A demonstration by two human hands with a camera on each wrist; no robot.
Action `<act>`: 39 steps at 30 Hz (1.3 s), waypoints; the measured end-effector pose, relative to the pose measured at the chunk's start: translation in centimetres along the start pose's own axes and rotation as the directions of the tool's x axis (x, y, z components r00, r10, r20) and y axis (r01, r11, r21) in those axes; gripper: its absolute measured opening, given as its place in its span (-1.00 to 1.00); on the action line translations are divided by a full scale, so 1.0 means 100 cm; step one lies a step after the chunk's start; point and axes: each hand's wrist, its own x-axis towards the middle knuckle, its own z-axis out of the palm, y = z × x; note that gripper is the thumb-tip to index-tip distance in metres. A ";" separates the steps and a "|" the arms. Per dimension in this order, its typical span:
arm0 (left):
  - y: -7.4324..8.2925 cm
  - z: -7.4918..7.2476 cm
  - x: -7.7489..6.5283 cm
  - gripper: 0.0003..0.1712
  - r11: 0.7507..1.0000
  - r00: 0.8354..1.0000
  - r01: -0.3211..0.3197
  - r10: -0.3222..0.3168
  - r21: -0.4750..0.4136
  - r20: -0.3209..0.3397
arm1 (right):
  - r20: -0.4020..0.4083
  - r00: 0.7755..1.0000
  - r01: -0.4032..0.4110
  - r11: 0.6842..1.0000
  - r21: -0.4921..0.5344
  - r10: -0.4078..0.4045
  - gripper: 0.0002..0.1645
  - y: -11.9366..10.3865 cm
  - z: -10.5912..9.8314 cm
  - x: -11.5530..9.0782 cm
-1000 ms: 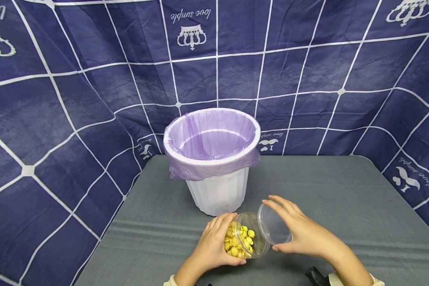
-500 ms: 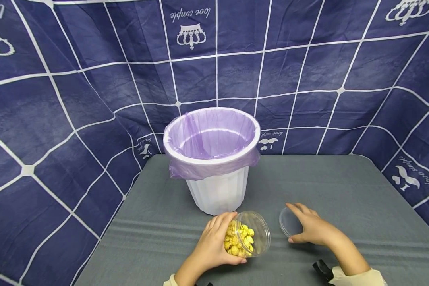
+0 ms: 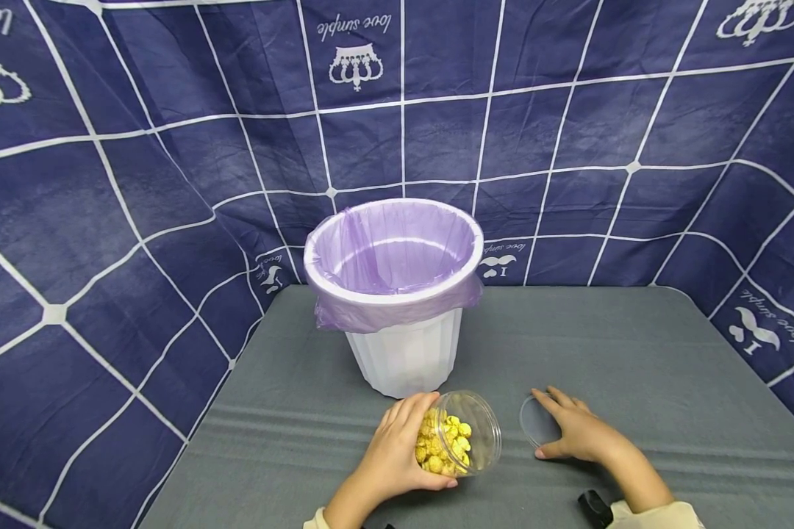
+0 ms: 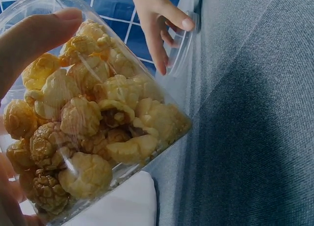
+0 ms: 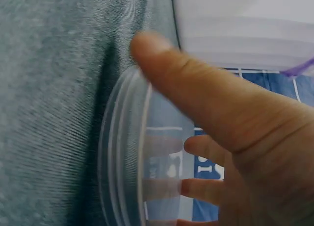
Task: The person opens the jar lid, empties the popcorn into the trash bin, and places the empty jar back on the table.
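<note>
A clear plastic jar point(image 3: 479, 433) with yellow, caramel-looking popcorn point(image 4: 81, 115) lies tipped on its side, its open mouth facing right. My left hand point(image 3: 393, 448) grips it round the body, thumb across the near side. To the right, a clear round lid point(image 3: 536, 422) is down at the grey cloth. My right hand point(image 3: 578, 430) is over the lid's right part, its fingers spread and fairly straight. In the right wrist view the thumb, blurred, is at the rim of the lid point(image 5: 120, 157), and the other fingers show beyond it.
A white trash bin point(image 3: 406, 353) with a purple liner bag point(image 3: 397, 316) stands behind the jar. Dark blue cloth point(image 3: 569, 132) with white lines hangs at the back and both sides. Grey cloth point(image 3: 635, 345) covers the table.
My right hand has moved right and down with the lid, away from the jar's mouth, then its fingers have spread. The left hand and the jar have stayed in place.
</note>
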 end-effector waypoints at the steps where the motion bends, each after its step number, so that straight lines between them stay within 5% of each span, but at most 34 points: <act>1: 0.000 0.000 0.000 0.22 1.000 1.000 -0.002 0.002 -0.001 -0.003 | -0.020 1.000 0.018 1.000 0.000 -0.018 0.20 0.000 -0.001 0.000; 7: 0.000 0.000 -0.001 0.22 1.000 1.000 0.008 -0.008 -0.012 0.008 | -0.248 0.953 0.186 0.982 0.035 -0.172 -0.16 -0.005 -0.017 0.010; 13: 0.000 0.001 -0.002 0.23 1.000 1.000 0.001 -0.001 -0.003 -0.015 | -0.380 0.906 0.267 0.948 0.171 -0.187 -0.35 -0.027 -0.047 0.029; 16: 0.001 0.002 -0.002 0.24 1.000 1.000 0.001 -0.001 -0.009 -0.014 | -0.433 0.882 0.325 0.905 0.275 -0.185 -0.40 -0.041 -0.062 0.041; 20: 0.002 0.002 -0.002 0.26 1.000 1.000 0.002 -0.002 -0.022 -0.012 | -0.476 0.859 0.410 0.807 0.425 -0.186 -0.45 -0.063 -0.083 0.056; 27: 0.003 0.002 -0.003 0.26 1.000 1.000 0.005 -0.005 -0.031 -0.018 | -0.466 0.861 0.485 0.598 0.638 -0.201 -0.45 -0.095 -0.117 0.077; 39: 0.003 0.002 -0.003 0.26 1.000 1.000 0.010 -0.010 -0.025 -0.023 | -0.358 0.927 0.368 0.438 0.820 -0.109 -0.26 -0.131 -0.150 0.112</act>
